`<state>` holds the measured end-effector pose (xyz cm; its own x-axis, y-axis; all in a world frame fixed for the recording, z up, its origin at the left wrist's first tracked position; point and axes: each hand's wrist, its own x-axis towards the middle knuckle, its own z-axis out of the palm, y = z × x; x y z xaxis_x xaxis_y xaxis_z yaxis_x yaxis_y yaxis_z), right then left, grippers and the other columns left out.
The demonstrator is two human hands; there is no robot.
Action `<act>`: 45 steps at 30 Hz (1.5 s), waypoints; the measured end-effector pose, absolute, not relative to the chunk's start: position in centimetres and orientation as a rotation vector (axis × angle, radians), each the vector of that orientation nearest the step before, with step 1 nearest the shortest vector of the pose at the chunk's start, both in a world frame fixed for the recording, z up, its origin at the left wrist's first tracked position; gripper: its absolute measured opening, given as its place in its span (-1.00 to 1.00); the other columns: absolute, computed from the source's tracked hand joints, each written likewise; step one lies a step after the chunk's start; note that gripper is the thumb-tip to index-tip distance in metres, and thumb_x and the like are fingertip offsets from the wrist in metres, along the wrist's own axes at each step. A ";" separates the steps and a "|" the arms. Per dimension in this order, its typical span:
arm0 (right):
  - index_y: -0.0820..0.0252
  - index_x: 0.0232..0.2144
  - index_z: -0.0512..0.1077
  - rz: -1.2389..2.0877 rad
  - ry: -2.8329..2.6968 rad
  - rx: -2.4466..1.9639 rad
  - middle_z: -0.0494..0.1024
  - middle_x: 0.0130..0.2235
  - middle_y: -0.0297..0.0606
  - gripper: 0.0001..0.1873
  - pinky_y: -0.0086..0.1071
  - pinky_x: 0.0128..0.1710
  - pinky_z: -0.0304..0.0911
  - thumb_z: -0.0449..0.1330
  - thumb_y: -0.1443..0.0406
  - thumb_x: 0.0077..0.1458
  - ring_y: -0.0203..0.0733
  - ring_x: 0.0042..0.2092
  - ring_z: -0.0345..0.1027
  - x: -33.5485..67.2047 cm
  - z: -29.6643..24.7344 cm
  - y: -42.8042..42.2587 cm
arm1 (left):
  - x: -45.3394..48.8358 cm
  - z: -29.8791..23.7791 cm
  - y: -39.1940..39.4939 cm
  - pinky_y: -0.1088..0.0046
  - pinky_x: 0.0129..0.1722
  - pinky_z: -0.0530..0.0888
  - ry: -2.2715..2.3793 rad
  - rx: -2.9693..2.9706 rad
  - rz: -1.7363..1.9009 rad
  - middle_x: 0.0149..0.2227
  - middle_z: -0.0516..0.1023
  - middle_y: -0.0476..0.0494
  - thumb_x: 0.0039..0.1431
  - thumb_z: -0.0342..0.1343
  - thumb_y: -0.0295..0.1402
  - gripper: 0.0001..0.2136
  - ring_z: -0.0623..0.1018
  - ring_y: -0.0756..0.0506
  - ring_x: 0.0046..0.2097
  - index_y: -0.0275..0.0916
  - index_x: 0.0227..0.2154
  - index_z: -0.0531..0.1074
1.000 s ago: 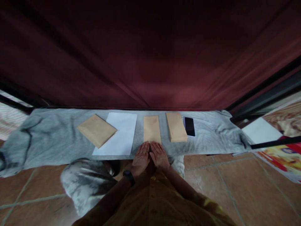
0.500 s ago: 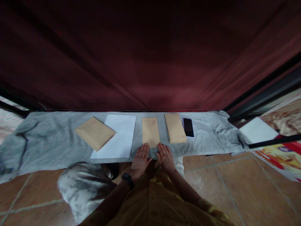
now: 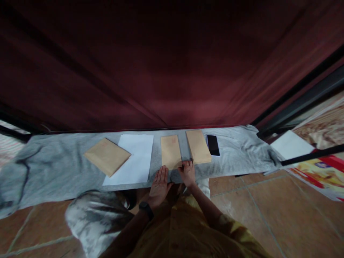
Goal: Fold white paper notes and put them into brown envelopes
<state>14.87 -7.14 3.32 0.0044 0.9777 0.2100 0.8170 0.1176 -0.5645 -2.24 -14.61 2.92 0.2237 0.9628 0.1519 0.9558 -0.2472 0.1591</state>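
Note:
A brown paper envelope (image 3: 171,150) lies upright in the middle of the grey cloth, a faint reddish mark near its top. My left hand (image 3: 159,184) rests flat with fingers stretched, the tips touching the envelope's lower left edge. At its lower right corner, my right hand (image 3: 187,172) has curled fingers closed on the envelope's edge; the exact grip is partly hidden. Just right of it lies a stack of similar brown envelopes (image 3: 199,147). To the left, a larger stack of brown envelopes (image 3: 107,156) sits tilted, partly over white paper (image 3: 139,154).
A dark-screened phone (image 3: 213,145) lies right of the envelope stack. The grey cloth (image 3: 239,150) covers a narrow surface against a dark red fabric wall (image 3: 172,89). Dark metal bars, a white sheet (image 3: 291,144) and a colourful printed box (image 3: 319,173) are at the right.
My right hand has gone from lying flat to curled fingers at the envelope's lower right corner. My left hand stays flat. The view has shifted slightly.

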 end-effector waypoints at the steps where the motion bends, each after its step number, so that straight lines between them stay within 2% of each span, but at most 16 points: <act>1: 0.19 -0.21 0.42 0.448 -1.796 -1.717 0.47 -0.17 -0.08 -0.87 -0.14 -0.01 0.28 0.18 0.32 0.15 0.05 -0.02 0.33 14.9 3.2 -6.9 | -2.2 2.9 -14.6 0.03 0.34 0.22 1.908 2.436 0.342 0.39 0.12 -0.49 0.31 -0.04 -0.23 -0.33 0.12 -0.28 0.42 -0.45 0.38 -0.04; 4: 0.16 -0.29 0.36 0.603 -1.670 -1.663 0.49 -0.22 -0.12 -0.93 -0.18 -0.03 0.30 0.17 0.31 0.13 0.04 -0.06 0.36 15.0 3.0 -6.7 | -2.1 2.8 -14.7 0.03 0.34 0.22 1.917 2.445 0.337 0.39 0.10 -0.50 0.29 -0.03 -0.27 -0.30 0.10 -0.28 0.42 -0.46 0.39 -0.11; 6: 0.15 -0.29 0.35 0.655 -1.628 -1.639 0.51 -0.26 -0.15 -0.92 -0.23 -0.11 0.32 0.15 0.27 0.15 -0.01 -0.14 0.41 15.1 2.9 -6.6 | -2.0 2.9 -14.7 0.02 0.34 0.21 1.926 2.443 0.335 0.40 0.09 -0.52 0.28 -0.03 -0.29 -0.28 0.09 -0.29 0.43 -0.47 0.40 -0.15; 11: 0.16 -0.28 0.34 0.845 -1.460 -1.562 0.53 -0.40 -0.25 -0.77 -0.33 -0.36 0.36 0.11 0.12 0.20 -0.14 -0.36 0.44 14.3 2.7 -6.3 | -1.7 3.0 -14.7 -0.03 0.34 0.20 1.919 2.421 0.368 0.40 0.06 -0.56 0.28 -0.03 -0.27 -0.26 0.10 -0.33 0.42 -0.48 0.40 -0.20; 16: 0.20 -0.23 0.41 1.038 -1.368 -1.433 0.61 -0.40 -0.21 -0.61 -0.33 -0.43 0.44 0.03 0.01 0.26 -0.14 -0.40 0.53 12.9 3.2 -6.5 | -1.2 3.4 -14.4 -0.06 0.33 0.22 1.936 2.334 0.470 0.40 0.08 -0.53 0.30 -0.02 -0.26 -0.29 0.11 -0.33 0.41 -0.43 0.40 -0.13; 19: 0.20 -0.20 0.50 1.053 -1.360 -1.391 0.66 -0.31 -0.16 -0.56 -0.25 -0.32 0.51 0.00 0.00 0.30 -0.10 -0.33 0.57 12.8 4.7 -6.6 | -0.7 4.4 -13.6 -0.03 0.33 0.24 1.900 2.161 0.628 0.39 0.13 -0.47 0.33 -0.07 -0.28 -0.41 0.14 -0.30 0.41 -0.39 0.36 0.05; 21: 0.14 -0.07 0.53 0.926 -1.456 -1.377 0.66 -0.14 -0.16 -0.58 -0.22 -0.14 0.51 -0.03 0.08 0.35 -0.09 -0.16 0.58 13.3 6.3 -6.5 | -0.3 5.6 -12.7 0.03 0.33 0.26 1.801 1.917 0.788 0.38 0.19 -0.40 0.37 -0.12 -0.24 -0.49 0.19 -0.24 0.40 -0.34 0.31 0.18; 24: 0.05 0.19 0.41 0.516 -1.829 -1.380 0.52 0.15 -0.22 -0.55 -0.23 0.13 0.37 -0.07 0.24 0.37 -0.11 0.11 0.45 14.2 8.6 -6.5 | 0.4 7.8 -11.2 0.08 0.26 0.37 1.546 1.370 1.057 0.28 0.37 -0.34 0.39 -0.13 -0.10 -0.51 0.39 -0.21 0.29 -0.25 0.23 0.32; 26: 0.04 0.29 0.30 0.300 -2.075 -1.370 0.43 0.24 -0.24 -0.50 -0.24 0.19 0.30 -0.05 0.32 0.36 -0.11 0.16 0.39 14.4 9.4 -6.8 | 0.9 9.0 -10.2 0.11 0.14 0.48 1.333 1.016 1.175 0.18 0.49 -0.35 0.35 -0.09 0.00 -0.46 0.53 -0.22 0.16 -0.25 0.20 0.35; 29: 0.04 0.31 0.27 0.167 -2.274 -1.365 0.43 0.25 -0.24 -0.45 -0.23 0.18 0.28 -0.01 0.40 0.32 -0.08 0.12 0.39 14.1 9.3 -7.8 | 1.4 9.9 -9.4 0.17 0.04 0.53 1.151 0.736 1.238 0.06 0.59 -0.33 0.17 0.14 0.06 -0.43 0.60 -0.22 0.04 -0.27 0.08 0.46; 32: 0.07 0.27 0.34 0.185 -2.313 -1.375 0.45 0.22 -0.23 -0.45 -0.23 0.16 0.27 -0.01 0.45 0.29 -0.07 0.10 0.38 13.9 8.3 -8.9 | 1.5 9.5 -9.1 0.18 0.07 0.51 1.142 0.687 1.268 -0.01 0.63 -0.27 0.04 0.28 -0.04 -0.52 0.61 -0.21 0.02 -0.27 -0.07 0.53; 38: 0.14 0.26 0.34 0.307 -2.318 -1.280 0.42 0.25 -0.18 -0.51 -0.17 0.15 0.24 0.01 0.34 0.31 -0.06 0.11 0.37 14.4 6.6 -9.7 | 0.1 7.2 -8.4 0.17 -0.02 0.55 1.332 0.927 1.161 -0.19 0.68 -0.24 0.12 0.17 -0.15 -0.62 0.64 -0.19 -0.13 -0.30 -0.10 0.55; 45: 0.24 0.28 0.29 0.376 -2.342 -1.191 0.37 0.28 -0.10 -0.50 -0.06 0.34 0.08 -0.09 0.32 0.36 -0.10 0.31 0.20 14.9 4.1 -10.0 | -1.9 5.0 -7.4 0.39 -0.37 0.58 1.648 1.063 1.006 -0.32 0.64 -0.14 0.25 0.04 -0.27 -0.75 0.60 -0.05 -0.40 -0.28 -0.13 0.50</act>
<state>14.88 -9.97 4.12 -0.5042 0.8121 0.2937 0.6792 0.5829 -0.4460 -1.90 -7.44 5.02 -0.2217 0.9418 -0.2527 0.2063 0.2986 0.9318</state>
